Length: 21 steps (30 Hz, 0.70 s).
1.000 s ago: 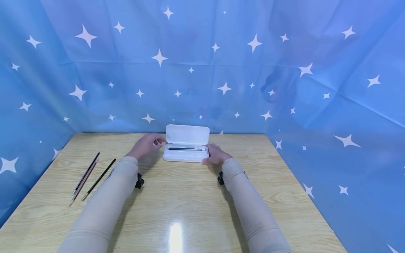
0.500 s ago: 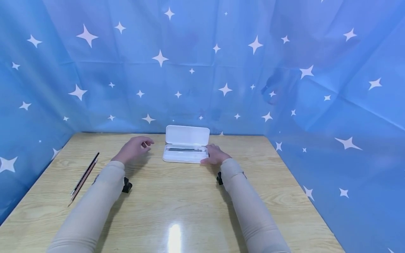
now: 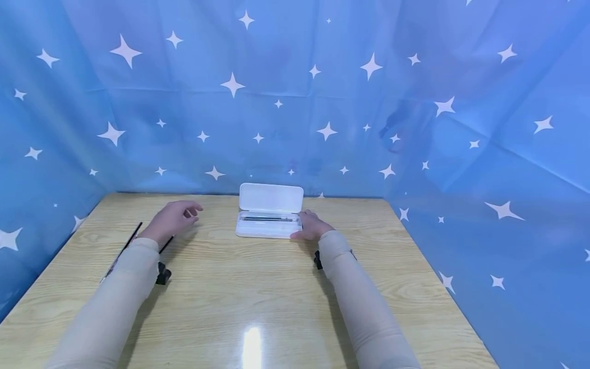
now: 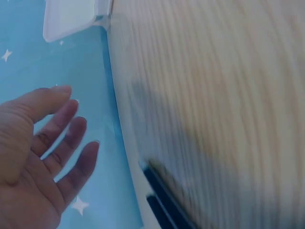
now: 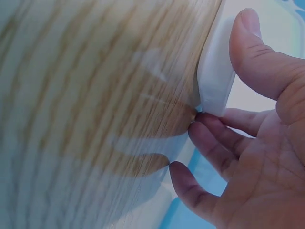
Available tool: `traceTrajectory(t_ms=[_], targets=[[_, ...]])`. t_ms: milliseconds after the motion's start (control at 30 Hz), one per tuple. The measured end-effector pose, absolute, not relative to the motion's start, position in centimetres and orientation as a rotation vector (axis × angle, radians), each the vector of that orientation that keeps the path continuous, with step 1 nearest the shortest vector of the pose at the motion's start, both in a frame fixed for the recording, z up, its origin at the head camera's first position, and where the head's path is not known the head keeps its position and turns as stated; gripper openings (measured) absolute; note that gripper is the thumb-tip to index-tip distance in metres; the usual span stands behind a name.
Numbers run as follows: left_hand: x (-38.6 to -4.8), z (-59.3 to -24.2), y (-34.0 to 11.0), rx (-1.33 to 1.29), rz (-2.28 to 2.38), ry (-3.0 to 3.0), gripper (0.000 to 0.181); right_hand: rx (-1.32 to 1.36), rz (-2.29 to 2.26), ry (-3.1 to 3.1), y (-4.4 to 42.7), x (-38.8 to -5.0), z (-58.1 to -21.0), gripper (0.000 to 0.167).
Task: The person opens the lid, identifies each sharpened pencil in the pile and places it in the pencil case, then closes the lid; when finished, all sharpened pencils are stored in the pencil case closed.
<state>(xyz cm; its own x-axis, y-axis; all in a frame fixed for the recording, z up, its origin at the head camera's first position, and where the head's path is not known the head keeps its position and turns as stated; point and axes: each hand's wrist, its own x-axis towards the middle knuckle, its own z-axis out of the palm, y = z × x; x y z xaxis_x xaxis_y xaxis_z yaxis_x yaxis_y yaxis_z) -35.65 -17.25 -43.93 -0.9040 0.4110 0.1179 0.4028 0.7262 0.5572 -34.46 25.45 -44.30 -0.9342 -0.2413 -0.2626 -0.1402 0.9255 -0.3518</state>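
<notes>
A white pencil case stands at the back middle of the table, its lid raised. Slim dark pencils or similar rods lie along the inside. My right hand holds the case's right end; in the right wrist view the thumb and fingers lie about its corner. My left hand is left of the case, with loosely bent fingers and nothing in them. Below it lie dark pencils, partly hidden by the left sleeve; dark pencil ends show in the left wrist view.
The wooden table reaches back to a blue curtain with white stars, which also hangs along both sides. Small black devices sit at the wrists.
My left hand has moved left, away from the case, to above the pencils, and its sleeve covers more of them. The right hand has stayed at the case's right end.
</notes>
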Motion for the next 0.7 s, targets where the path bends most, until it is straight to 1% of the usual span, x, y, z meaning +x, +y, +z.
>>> traceTrajectory(t_ms=[267, 533, 700], targets=[[-34.3, -43.1, -21.5, 0.529, 0.905, 2.927, 0.034, -0.276, -0.412, 2.799, 25.0, -35.0, -43.9, 0.087], [-32.9, -42.9, -24.4, 0.397, 0.887, 2.885, 0.042, -0.284, -0.396, 2.791, 25.3, -35.2, -44.0, 0.086], [-31.9, -42.5, -26.6, 0.349, 0.829, 2.868, 0.041, -0.285, -0.419, 2.796, 25.2, -35.1, -44.0, 0.086]])
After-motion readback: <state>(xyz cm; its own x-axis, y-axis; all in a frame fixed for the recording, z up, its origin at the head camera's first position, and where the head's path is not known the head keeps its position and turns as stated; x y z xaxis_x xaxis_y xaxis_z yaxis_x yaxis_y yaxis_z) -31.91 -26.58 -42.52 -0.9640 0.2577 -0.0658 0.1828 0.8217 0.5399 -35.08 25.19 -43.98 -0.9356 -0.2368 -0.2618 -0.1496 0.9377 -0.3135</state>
